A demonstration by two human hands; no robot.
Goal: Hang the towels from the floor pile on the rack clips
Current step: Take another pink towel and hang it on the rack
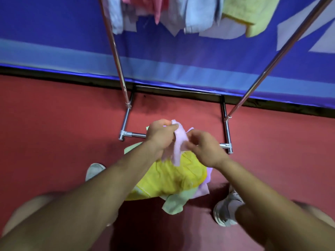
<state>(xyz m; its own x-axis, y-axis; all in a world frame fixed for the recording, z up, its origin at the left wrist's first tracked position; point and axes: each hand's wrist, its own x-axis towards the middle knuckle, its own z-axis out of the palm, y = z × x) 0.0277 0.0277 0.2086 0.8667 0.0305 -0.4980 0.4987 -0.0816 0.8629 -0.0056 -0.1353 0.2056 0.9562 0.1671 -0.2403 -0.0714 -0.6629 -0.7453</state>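
A pile of towels (pixel 170 178), yellow, pale green and lilac, lies on the red floor between my feet. Above it I hold a pale lilac towel (pixel 177 147). My left hand (pixel 160 134) grips its top corner, and my right hand (pixel 204 147) pinches its edge beside that. The towel hangs down crumpled between both hands. The metal rack (pixel 226 127) stands just beyond the pile, its base bars on the floor. Several towels hang from the rack at the top: blue (pixel 199 15), pink (pixel 155 6) and yellow-green (pixel 253 15). The clips themselves lie outside the view.
Two slanted chrome poles (pixel 116 51) rise from the rack base at left and right. A blue banner wall (pixel 54 33) runs behind the rack. My shoes (pixel 228 209) stand on either side of the pile on the red floor (pixel 54 124).
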